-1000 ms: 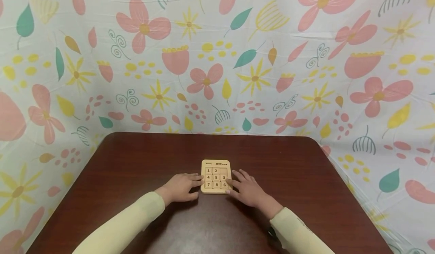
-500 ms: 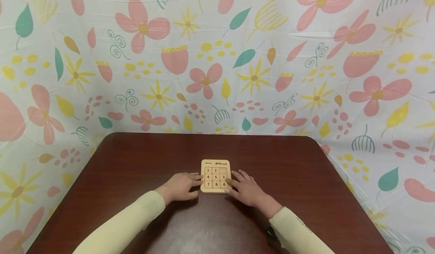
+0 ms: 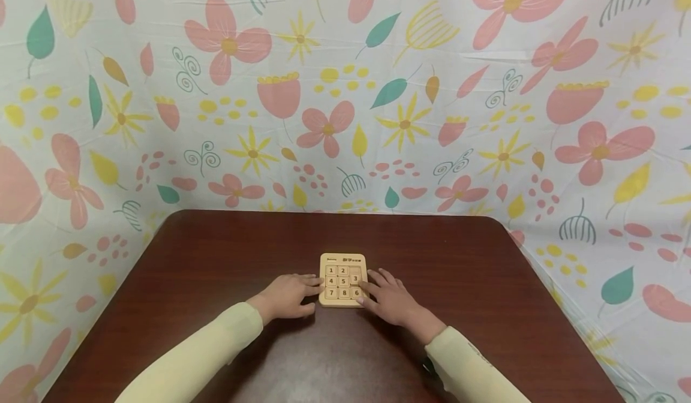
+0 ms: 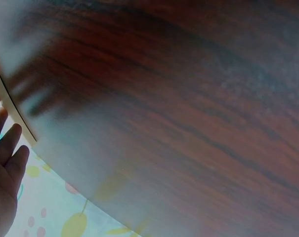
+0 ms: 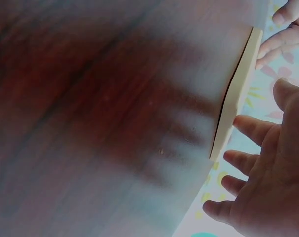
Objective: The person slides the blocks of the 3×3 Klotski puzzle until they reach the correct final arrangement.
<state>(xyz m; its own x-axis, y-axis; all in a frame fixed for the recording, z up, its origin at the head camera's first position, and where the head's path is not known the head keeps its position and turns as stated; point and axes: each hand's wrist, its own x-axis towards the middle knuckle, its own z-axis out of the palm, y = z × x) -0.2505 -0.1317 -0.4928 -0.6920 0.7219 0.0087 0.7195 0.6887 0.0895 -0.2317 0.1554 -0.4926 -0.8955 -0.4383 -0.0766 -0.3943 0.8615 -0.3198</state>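
A light wooden number slide puzzle (image 3: 337, 303) lies flat on the table. Its tiles read 1, 2 and a gap in the top row, then 4, 5, 3, then 7, 8, 6. The 3 tile (image 3: 355, 277) sits partly up into the gap. My left hand (image 3: 286, 297), fingers stretched out, touches the puzzle's left edge. From the right, my right hand (image 3: 396, 302) has its index fingertip at the 3 tile and its thumb by the lower right corner; the other fingers are spread. In the right wrist view the puzzle's side edge (image 5: 236, 94) shows beside the right fingers.
The dark red-brown wooden table (image 3: 243, 241) has rounded far corners. A white cloth with printed flowers (image 3: 345, 169) hangs behind it and along both sides. Pale yellow sleeves (image 3: 200, 349) cover both forearms.
The 3 tile has slid slightly upward toward the top right gap, the right index finger and thumb shifting with it. The left hand and the puzzle frame stay in place.
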